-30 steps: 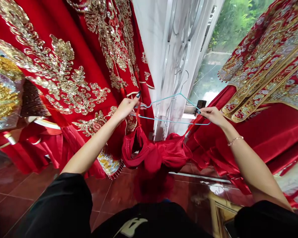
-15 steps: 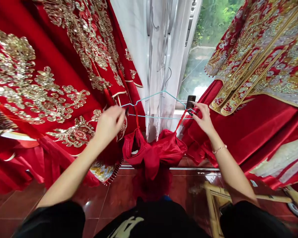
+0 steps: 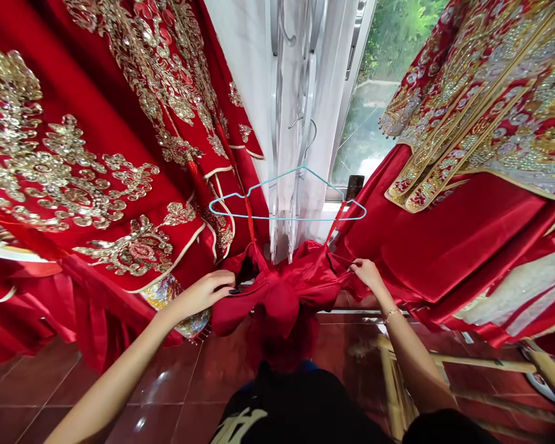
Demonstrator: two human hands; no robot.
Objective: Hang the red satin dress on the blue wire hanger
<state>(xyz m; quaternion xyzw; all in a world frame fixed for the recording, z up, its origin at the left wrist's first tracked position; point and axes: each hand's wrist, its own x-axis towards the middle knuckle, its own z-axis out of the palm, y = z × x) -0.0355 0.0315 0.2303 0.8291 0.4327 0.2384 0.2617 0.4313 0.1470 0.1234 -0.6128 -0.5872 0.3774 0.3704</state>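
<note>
A red satin dress [image 3: 281, 295] with a large bow at its front hangs by two thin straps from a light blue hanger [image 3: 277, 217]. The hanger's metal hook [image 3: 312, 137] points up in front of the white metal rack. My left hand [image 3: 215, 288] is closed on the left side of the dress's top, fingertips on the cloth. On the other side, my right hand [image 3: 364, 272] pinches the right edge of the dress's top and draws it outward. Both hands are below the hanger, away from its bar. The dress's lower part is mostly hidden beneath the bow.
Red garments with gold sequins [image 3: 134, 243] hang at left; another beaded gown [image 3: 467, 135] hangs at right. Between them stand a white metal rack [image 3: 311, 80] and a window [image 3: 374, 98]. A small black device [image 3: 354, 187] sits by the sill. A bamboo frame [image 3: 388, 382] stands on the tiled floor.
Both hands have left the hanger's ends and moved down to the sides of the dress's top. The bodice is now spread wider, and the hanger hangs with both straps on it.
</note>
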